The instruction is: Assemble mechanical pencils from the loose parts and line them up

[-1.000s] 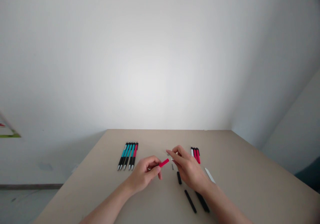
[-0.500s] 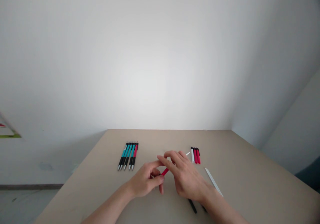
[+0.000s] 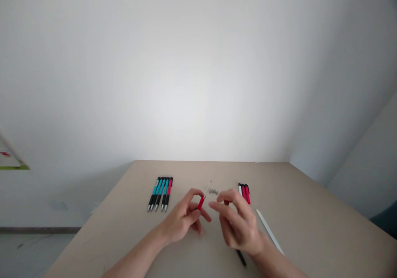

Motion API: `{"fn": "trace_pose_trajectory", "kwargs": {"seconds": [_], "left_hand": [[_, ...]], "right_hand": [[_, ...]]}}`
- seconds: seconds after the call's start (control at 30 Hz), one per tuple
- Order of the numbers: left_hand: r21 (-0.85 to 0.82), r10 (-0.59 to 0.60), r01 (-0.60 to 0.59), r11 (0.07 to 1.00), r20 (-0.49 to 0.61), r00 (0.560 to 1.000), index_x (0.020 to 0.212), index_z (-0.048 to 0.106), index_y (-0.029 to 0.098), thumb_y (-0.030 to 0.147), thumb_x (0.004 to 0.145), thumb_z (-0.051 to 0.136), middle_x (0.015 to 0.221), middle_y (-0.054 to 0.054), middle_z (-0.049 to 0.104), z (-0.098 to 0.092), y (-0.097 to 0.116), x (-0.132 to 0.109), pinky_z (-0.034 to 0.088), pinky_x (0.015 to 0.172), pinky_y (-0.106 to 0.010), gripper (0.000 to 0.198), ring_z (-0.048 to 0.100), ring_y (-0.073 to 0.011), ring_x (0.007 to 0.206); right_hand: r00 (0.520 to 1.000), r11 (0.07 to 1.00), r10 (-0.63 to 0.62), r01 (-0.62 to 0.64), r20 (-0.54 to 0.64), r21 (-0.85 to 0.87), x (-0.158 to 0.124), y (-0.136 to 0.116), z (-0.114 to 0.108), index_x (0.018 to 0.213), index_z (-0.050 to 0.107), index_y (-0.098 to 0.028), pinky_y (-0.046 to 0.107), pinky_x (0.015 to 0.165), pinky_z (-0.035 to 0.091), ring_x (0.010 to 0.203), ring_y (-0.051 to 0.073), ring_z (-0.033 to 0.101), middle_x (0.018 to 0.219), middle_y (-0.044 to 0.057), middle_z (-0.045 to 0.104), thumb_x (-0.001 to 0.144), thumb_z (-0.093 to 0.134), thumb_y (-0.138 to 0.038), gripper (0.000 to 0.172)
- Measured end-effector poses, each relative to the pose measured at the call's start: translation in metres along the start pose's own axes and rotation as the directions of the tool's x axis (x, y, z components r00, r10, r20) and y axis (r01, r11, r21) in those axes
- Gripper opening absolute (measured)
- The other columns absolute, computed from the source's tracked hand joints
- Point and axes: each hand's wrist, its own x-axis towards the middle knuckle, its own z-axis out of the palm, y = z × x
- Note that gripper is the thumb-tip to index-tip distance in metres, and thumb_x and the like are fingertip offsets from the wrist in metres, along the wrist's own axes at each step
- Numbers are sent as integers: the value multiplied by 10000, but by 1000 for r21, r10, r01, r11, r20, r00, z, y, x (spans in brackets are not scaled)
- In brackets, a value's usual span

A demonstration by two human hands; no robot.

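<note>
In the head view, my left hand [image 3: 184, 218] is closed on a red pen barrel [image 3: 201, 203] between thumb and fingers, held tilted with its upper end leaning right. A thin pale refill [image 3: 207, 189] sticks out of that end, its dark point upward. Just to the right, my right hand [image 3: 237, 222] is apart from the barrel, its fingers bent but separated, and I see nothing in them. Behind the hands lie several small silvery pen tips [image 3: 213, 191]. Below my right hand, a black pen part [image 3: 241, 258] is partly covered by it.
At left is a row of assembled pens [image 3: 161, 193], teal and black plus one red. Right of centre lie red barrels [image 3: 245, 193] and a white one [image 3: 240, 189], with black tops. White refills [image 3: 269, 231] rest on the beige table [image 3: 310, 212] at right.
My right hand has drawn back to the right from the red barrel. The barrel now tilts more upright with the refill showing from its end, and the silvery tips have come into view.
</note>
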Motion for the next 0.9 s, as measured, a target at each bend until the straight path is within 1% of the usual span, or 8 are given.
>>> {"fn": "trace_pose_trajectory", "kwargs": {"seconds": [0.13, 0.23, 0.37, 0.43, 0.57, 0.7, 0.77, 0.9], "left_hand": [[8, 52, -52, 999, -38, 998, 1050, 348, 213, 335, 906, 517, 921, -81, 665, -2, 0, 0, 440, 698, -320, 253, 632, -146, 645], [25, 88, -86, 996, -72, 994, 1018, 374, 204, 327, 897, 518, 849, -40, 617, -4, 1, -1, 405, 670, -295, 225, 553, -126, 637], [111, 110, -90, 990, -194, 975, 1205, 352, 223, 349, 893, 520, 753, 27, 501, -7, 1, -1, 357, 616, -247, 376, 448, -121, 654], [200, 121, -70, 977, -257, 959, 1225, 362, 224, 404, 923, 464, 710, 47, 440, -8, 0, 0, 323, 582, -232, 367, 404, -114, 622], [345, 169, -58, 937, -302, 938, 1085, 444, 197, 486, 951, 349, 601, 81, 318, -11, -4, 2, 245, 502, -217, 332, 306, -102, 515], [483, 253, -78, 872, -309, 917, 902, 473, 189, 441, 956, 357, 616, 64, 374, -13, -4, 3, 270, 524, -213, 283, 349, -105, 535], [545, 282, -80, 834, -298, 912, 852, 482, 182, 403, 963, 350, 629, 52, 396, -13, -3, 2, 284, 545, -216, 280, 373, -110, 560], [637, 291, -44, 769, -288, 912, 975, 524, 179, 368, 962, 373, 600, 64, 359, -12, 0, 0, 244, 527, -220, 242, 344, -111, 540]], "right_hand": [[974, 978, 210, -208, -82, 24, -3, 23, -9, 1029, 610, -191, 285, 627, 444, 760, 160, 521, 889, 71, 525, 784, 449, 20, 361], [949, 949, 313, -312, -41, 32, -6, 38, -13, 916, 639, -183, 295, 647, 449, 755, 165, 546, 822, 59, 568, 801, 441, -12, 286], [932, 932, 363, -363, -9, 26, -11, 47, -11, 803, 647, -182, 299, 632, 437, 708, 170, 547, 711, 40, 587, 799, 414, -39, 274], [917, 918, 395, -396, 59, 6, -11, 47, -10, 787, 647, -183, 300, 642, 437, 709, 171, 553, 701, 39, 601, 787, 409, -42, 276], [868, 895, 439, -444, 229, -34, -11, 48, -8, 789, 662, -182, 286, 653, 438, 701, 164, 571, 700, 31, 629, 745, 412, -23, 300], [823, 884, 458, -462, 337, -74, -12, 49, -9, 795, 669, -180, 276, 685, 444, 730, 163, 588, 728, 27, 646, 709, 425, -12, 308], [784, 872, 482, -474, 391, -125, -13, 50, -9, 812, 675, -186, 282, 716, 447, 776, 172, 597, 775, 31, 661, 716, 445, -28, 294], [703, 837, 543, -497, 459, -229, -16, 52, -7, 849, 697, -203, 301, 779, 449, 862, 195, 606, 849, 37, 681, 759, 473, -77, 271]]}}
